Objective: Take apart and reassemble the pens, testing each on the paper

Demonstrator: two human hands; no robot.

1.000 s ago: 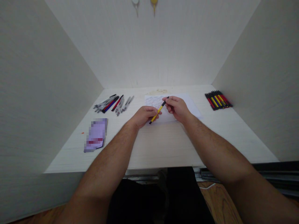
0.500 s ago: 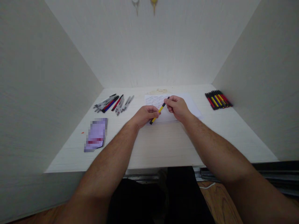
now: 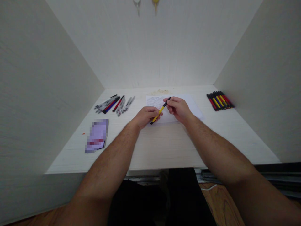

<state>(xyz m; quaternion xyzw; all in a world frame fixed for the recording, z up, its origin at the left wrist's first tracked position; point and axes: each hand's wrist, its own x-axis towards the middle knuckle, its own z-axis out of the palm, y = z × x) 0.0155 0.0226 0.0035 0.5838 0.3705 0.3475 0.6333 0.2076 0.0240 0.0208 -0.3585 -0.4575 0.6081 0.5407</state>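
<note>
A yellow pen (image 3: 158, 115) with black ends is held slantwise between my two hands, above white paper (image 3: 192, 110) with handwriting on its left part. My left hand (image 3: 148, 116) pinches the yellow barrel near its lower end. At the upper, black end, my right hand (image 3: 178, 107) has its thumb and fingers closed on the pen. Both forearms rest over the front of the white table (image 3: 162, 150).
Several assembled pens (image 3: 219, 101) lie in a row at the right wall. To the left are clear pen parts (image 3: 127, 104) and coloured barrels (image 3: 111, 105). A blurred purple phone-like object (image 3: 97, 135) lies by my left forearm.
The right fingers have shifted slightly on the black end of the pen, with the index finger reaching further past it. The left hand barely moves.
</note>
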